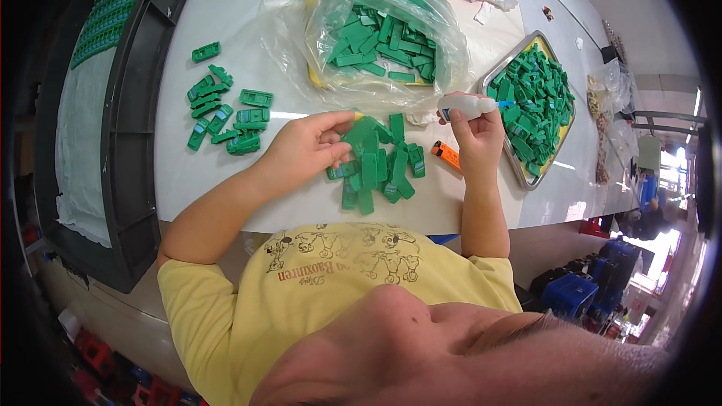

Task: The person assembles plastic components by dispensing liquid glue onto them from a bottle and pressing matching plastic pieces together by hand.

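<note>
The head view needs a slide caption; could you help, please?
Right hand holding a bottle, left hand at the green pile.

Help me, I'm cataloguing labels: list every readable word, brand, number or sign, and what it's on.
Shirt: red and dark lettering by the cartoon drawings, not copied here.
Bottle in the right hand: label too small to read.
Orange stick: dark markings, too small to read.

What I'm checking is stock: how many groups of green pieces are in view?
5: one in the dark crate, one in the clear bag, one in the metal tray, one pile at the left hand, one scattered set left of that hand. More may be hidden.
</note>
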{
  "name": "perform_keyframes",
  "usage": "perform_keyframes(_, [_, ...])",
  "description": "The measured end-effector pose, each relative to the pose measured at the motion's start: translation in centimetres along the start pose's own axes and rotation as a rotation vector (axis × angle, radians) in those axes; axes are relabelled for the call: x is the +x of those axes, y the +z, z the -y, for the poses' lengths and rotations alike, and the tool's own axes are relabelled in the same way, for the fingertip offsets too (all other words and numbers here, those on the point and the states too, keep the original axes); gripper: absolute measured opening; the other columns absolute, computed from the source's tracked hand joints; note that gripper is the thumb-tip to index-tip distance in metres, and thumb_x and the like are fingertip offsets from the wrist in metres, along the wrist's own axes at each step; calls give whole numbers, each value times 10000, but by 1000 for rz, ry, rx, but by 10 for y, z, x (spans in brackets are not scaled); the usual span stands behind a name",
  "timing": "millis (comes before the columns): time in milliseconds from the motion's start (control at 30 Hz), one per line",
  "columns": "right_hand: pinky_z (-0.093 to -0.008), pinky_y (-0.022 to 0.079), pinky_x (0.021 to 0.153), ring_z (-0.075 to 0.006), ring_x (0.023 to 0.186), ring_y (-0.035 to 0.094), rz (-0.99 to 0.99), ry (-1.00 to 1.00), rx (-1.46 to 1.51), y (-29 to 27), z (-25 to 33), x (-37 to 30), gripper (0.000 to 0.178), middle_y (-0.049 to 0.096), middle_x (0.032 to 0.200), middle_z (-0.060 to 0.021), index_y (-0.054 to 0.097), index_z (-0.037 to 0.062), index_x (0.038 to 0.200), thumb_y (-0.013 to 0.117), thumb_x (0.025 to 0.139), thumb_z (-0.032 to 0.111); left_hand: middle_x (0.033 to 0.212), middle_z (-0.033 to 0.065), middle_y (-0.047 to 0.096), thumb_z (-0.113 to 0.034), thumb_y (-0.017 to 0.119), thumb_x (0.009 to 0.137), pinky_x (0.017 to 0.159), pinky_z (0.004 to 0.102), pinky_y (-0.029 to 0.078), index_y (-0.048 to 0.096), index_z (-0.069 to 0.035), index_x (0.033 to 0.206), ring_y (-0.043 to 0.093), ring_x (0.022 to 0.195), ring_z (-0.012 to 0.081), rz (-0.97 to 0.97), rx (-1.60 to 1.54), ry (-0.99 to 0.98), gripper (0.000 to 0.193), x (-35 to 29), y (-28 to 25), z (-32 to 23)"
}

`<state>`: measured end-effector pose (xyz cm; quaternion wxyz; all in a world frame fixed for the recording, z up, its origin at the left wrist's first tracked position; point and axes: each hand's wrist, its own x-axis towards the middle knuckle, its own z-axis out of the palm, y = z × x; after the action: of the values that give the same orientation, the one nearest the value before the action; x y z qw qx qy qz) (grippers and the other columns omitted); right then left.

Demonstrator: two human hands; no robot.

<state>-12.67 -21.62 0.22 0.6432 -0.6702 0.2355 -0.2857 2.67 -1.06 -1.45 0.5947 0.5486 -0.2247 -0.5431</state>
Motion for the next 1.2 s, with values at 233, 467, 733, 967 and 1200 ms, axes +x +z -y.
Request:
perform_keyframes(233, [-259, 488, 678, -135, 822, 556, 17, 54, -11, -5, -5, 4, 295, 556, 952, -89, 469, -17, 1039, 594, 772, 9, 989, 109, 562, -56, 621, 720, 591, 286, 456, 552, -24, 1035, 559, 721, 212, -301, 1017, 585, 324, 8, -26, -18])
perform_keyframes(467, [-270, 473, 652, -153, 817, 561, 63, 67, -2, -15, -16, 2, 286, 569, 963, -117, 469, -18, 1047, 573, 782, 12, 850, 127, 549, -117, 655, 684, 706, 388, 423, 571, -18, 926, 518, 821, 308, -616, 1459, 103, 275, 6, -44, -19])
perform_keyframes(733, [-293, 439, 771, -169, 927, 520, 259, 55, 50, -20, -31, -7, 305, 531, 1019, -112, 427, -4, 1100, 536, 829, 85, 794, 128, 553, -113, 629, 726, 644, 370, 428, 556, -6, 879, 538, 749, 286, -566, 1344, 225, 201, 27, -22, -1])
perform_keyframes(967, [-329, 394, 865, -197, 1018, 487, 429, 47, 35, -16, -28, -14, 332, 496, 1062, -112, 366, -10, 1152, 490, 863, 97, 849, 97, 585, -24, 568, 768, 599, 264, 444, 544, 4, 906, 551, 668, 163, -433, 934, 464, 143, 31, 8, -10])
perform_keyframes(1200, [-332, 386, 864, -217, 1042, 477, 561, 73, -41, -11, -21, -21, 314, 484, 1109, -128, 366, 5, 1158, 458, 876, 109, 922, 110, 586, -17, 496, 832, 625, 227, 455, 413, -15, 925, 550, 754, 116, -117, -100, 190, 124, 31, 25, 0])
